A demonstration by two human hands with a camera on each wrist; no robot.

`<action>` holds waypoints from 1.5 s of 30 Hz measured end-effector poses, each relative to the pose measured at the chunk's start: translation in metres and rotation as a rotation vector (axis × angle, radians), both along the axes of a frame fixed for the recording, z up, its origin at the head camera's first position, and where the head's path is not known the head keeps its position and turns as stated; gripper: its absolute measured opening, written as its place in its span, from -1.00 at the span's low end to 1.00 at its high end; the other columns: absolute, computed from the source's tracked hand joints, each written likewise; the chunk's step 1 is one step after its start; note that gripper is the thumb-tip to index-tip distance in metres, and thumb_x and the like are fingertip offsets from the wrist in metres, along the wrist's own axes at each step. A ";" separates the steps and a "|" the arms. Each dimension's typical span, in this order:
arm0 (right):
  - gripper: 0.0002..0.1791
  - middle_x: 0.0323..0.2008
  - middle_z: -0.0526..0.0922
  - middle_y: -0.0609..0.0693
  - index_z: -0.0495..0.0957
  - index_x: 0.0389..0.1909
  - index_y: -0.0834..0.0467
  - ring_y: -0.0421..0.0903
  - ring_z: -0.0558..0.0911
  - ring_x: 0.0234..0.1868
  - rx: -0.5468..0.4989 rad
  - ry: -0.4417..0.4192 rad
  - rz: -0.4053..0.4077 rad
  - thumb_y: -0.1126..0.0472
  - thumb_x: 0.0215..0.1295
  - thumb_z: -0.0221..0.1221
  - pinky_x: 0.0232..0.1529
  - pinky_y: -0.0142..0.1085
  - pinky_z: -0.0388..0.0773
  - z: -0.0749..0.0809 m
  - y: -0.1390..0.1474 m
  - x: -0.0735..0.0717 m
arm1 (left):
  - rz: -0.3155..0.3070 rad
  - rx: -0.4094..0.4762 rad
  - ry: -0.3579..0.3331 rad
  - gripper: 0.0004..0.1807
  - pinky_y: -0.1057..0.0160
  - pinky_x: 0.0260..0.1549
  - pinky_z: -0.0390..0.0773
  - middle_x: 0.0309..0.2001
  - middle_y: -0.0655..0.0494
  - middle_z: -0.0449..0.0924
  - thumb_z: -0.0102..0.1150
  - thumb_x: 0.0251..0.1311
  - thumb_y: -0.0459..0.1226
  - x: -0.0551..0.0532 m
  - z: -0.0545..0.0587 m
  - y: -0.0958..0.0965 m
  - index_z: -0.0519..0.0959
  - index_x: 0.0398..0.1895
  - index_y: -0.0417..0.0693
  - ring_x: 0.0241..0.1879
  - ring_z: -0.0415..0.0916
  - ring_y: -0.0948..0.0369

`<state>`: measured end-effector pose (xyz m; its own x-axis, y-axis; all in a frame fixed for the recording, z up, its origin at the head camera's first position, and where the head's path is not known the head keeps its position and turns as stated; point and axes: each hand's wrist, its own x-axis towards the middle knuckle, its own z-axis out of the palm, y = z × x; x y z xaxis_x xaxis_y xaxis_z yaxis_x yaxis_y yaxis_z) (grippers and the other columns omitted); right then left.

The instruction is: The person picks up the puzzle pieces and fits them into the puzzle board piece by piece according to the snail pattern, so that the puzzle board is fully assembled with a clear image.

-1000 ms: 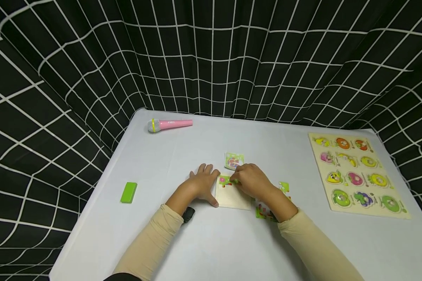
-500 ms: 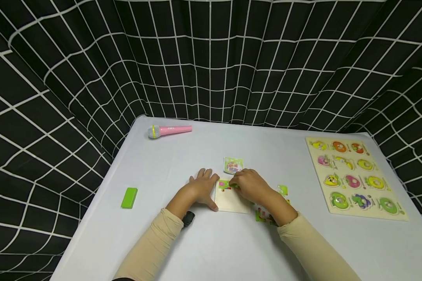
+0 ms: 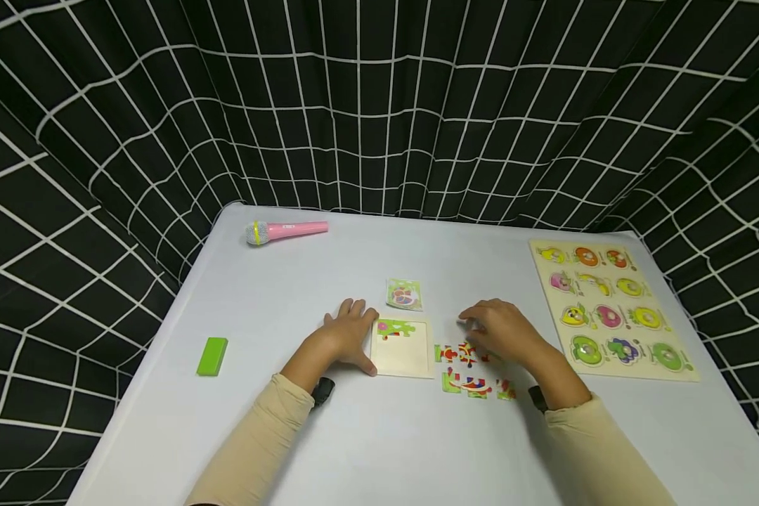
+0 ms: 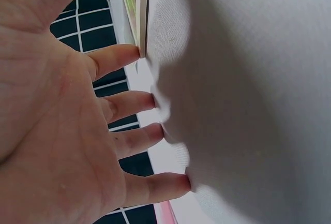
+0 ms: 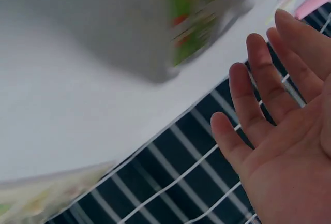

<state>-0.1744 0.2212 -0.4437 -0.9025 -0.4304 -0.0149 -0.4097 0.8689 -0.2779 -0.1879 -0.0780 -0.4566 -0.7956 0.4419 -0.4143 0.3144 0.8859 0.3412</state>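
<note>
A square wooden puzzle tray [image 3: 405,360] lies mid-table, with joined green pieces [image 3: 395,328] along its top edge. My left hand [image 3: 344,337] rests beside it, fingers spread, fingertips down on the cloth; in the left wrist view the index fingertip [image 4: 133,51] touches the tray's edge. Over the loose jigsaw pieces [image 3: 474,385] to the right of the tray hovers my right hand [image 3: 502,330], its fingers relaxed. No piece shows in it in the right wrist view, where blurred pieces [image 5: 194,17] lie beyond its fingertips. Behind the tray is a small picture card [image 3: 404,294].
A fruit knob puzzle board [image 3: 607,309] lies at the right. At the back left is a pink toy microphone [image 3: 287,231], and a green block [image 3: 211,356] sits near the left edge. Black gridded cloth [image 3: 392,105] hangs behind the table.
My right hand has left the tray's top edge and moved right, over the loose pieces. The green piece it was pressing stays in the tray. My left hand keeps its place beside the tray.
</note>
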 end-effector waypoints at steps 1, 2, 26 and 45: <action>-0.67 -0.13 0.71 0.04 0.67 -0.09 0.19 0.07 0.62 -0.04 0.001 -0.005 -0.015 0.28 0.07 0.40 0.07 0.07 0.46 0.000 0.005 0.001 | 0.001 0.005 0.002 0.18 -0.43 0.25 0.05 0.51 -0.17 -0.07 0.61 -0.34 0.08 0.000 0.001 -0.001 0.19 0.43 0.00 0.50 -0.24 -0.19; -0.68 -0.13 0.71 0.05 0.68 -0.10 0.18 0.08 0.62 -0.03 0.008 -0.008 -0.025 0.28 0.07 0.40 0.07 0.07 0.46 -0.001 0.010 0.002 | 0.001 0.008 0.004 0.18 -0.44 0.25 0.06 0.51 -0.17 -0.07 0.61 -0.34 0.08 0.001 0.002 -0.002 0.19 0.43 0.00 0.50 -0.24 -0.19; -0.66 -0.08 0.66 0.12 0.65 -0.10 0.19 0.16 0.59 0.01 0.028 -0.016 -0.059 0.43 0.05 0.34 0.07 0.10 0.47 -0.011 0.037 0.008 | 0.001 0.033 0.007 0.18 -0.46 0.23 0.05 0.51 -0.19 -0.05 0.61 -0.34 0.08 -0.001 0.005 -0.003 0.20 0.42 -0.02 0.50 -0.23 -0.20; -0.67 -0.14 0.70 0.01 0.68 -0.14 0.16 0.03 0.62 -0.04 0.026 0.086 0.096 0.33 0.00 0.43 0.14 0.02 0.46 -0.011 -0.026 -0.001 | -0.023 -0.017 0.047 0.15 -0.42 0.20 0.17 0.42 -0.10 0.10 0.60 -0.34 0.12 0.001 0.003 -0.002 0.23 0.39 0.01 0.47 -0.12 -0.15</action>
<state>-0.1758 0.1952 -0.4549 -0.8558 -0.5151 0.0488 -0.5125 0.8310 -0.2163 -0.1873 -0.0799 -0.4538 -0.8044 0.4533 -0.3840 0.3498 0.8839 0.3105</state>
